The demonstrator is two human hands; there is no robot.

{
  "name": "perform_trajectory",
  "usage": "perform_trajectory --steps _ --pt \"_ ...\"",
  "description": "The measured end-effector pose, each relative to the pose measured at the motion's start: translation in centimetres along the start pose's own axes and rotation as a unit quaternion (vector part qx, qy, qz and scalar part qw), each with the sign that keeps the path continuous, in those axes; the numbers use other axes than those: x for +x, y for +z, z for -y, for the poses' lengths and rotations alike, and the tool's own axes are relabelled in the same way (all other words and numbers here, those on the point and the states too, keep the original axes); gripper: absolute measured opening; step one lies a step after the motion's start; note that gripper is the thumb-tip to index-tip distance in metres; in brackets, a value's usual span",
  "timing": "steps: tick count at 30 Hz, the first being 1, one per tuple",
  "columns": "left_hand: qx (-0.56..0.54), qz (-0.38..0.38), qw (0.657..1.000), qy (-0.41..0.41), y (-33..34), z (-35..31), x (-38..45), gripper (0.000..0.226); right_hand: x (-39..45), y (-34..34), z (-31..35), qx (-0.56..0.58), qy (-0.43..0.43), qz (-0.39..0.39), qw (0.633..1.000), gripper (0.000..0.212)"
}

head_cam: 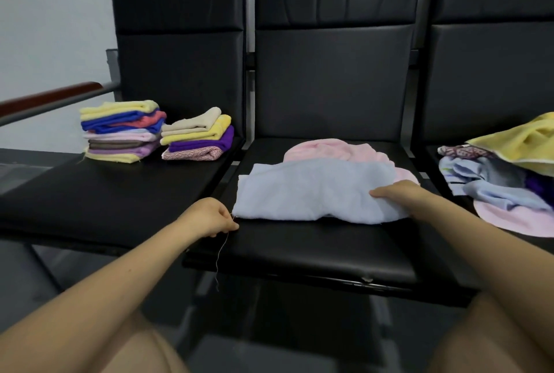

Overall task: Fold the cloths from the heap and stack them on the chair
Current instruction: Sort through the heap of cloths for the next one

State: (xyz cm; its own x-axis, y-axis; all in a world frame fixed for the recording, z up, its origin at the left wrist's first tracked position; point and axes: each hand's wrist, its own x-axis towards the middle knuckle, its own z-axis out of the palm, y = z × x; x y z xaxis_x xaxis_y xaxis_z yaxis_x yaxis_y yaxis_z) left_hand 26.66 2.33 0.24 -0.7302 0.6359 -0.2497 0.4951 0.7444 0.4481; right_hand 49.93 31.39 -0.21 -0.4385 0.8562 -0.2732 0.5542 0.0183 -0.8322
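Observation:
A light blue cloth [305, 192] lies spread on the middle black chair seat [299, 249], partly over a pink cloth [335, 149]. My left hand [209, 216] is curled at the cloth's near left corner and pinches a loose thread that hangs down from it. My right hand [398, 192] rests on the cloth's right side, fingers pointing left. Two stacks of folded cloths [123, 130] [198, 136] stand on the left chair seat [105, 192]. The unfolded heap [506, 168] lies on the right chair.
Three black padded chairs stand in a row against a pale wall. A wooden-topped armrest [48, 98] runs left of the left chair. My knees show at the bottom of the view.

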Motion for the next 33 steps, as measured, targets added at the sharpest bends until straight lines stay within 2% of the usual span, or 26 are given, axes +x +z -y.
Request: perform_trajectory --steps 3,5,9,13,16,20,22,25,27,28,31,33 --pt "-0.037 -0.011 0.998 0.044 0.0 0.3 -0.5 0.019 -0.6 -0.1 0.3 0.027 -0.009 0.003 1.0 0.057" --pt "-0.101 -0.052 0.991 0.071 -0.1 -0.1 -0.7 0.021 -0.6 -0.1 0.6 0.063 -0.014 -0.015 0.998 0.06" --pt "-0.203 -0.184 0.951 0.141 -1.1 -2.0 0.1 0.025 -0.3 -0.9 1.7 0.16 -0.008 -0.048 0.986 0.046" --pt "-0.268 -0.229 0.917 0.184 -1.6 -4.8 2.4 0.025 0.1 -0.5 2.4 0.223 -0.001 -0.036 0.974 0.043" --pt "-0.282 -0.211 0.914 0.2 -0.9 -6.5 4.9 0.025 0.4 0.3 3.3 0.262 -0.005 -0.027 0.965 0.04" --pt "-0.156 -0.126 0.971 0.132 0.8 -5.5 8.2 0.028 0.1 2.1 6.0 0.278 -0.033 -0.02 0.96 0.039" --pt "-0.132 -0.117 0.981 0.083 1.0 -4.1 9.4 0.03 -0.2 3.6 7.8 0.229 -0.049 -0.008 0.972 0.041" --pt "-0.175 -0.113 0.977 0.031 0.4 -1.8 9.9 0.021 -1.2 7.0 10.1 0.164 -0.098 0.043 0.981 0.032" --pt "-0.21 -0.1 0.973 0.008 -0.1 -0.5 9.7 0.018 -2.3 9.8 11.2 0.126 -0.145 0.092 0.977 0.013" --pt "-0.228 -0.089 0.969 -0.006 -0.5 0.1 9.4 0.018 -3.2 11.4 11.9 0.099 -0.156 0.111 0.976 0.014" --pt "-0.31 -0.046 0.948 -0.055 -1.1 1.5 8.4 0.017 -4.7 15.5 12.8 -0.015 -0.139 0.154 0.978 0.045" --pt "-0.354 -0.026 0.932 -0.072 -1.3 2.1 7.9 0.013 -5.2 17.4 12.7 0.016 -0.12 0.256 0.959 0.038"
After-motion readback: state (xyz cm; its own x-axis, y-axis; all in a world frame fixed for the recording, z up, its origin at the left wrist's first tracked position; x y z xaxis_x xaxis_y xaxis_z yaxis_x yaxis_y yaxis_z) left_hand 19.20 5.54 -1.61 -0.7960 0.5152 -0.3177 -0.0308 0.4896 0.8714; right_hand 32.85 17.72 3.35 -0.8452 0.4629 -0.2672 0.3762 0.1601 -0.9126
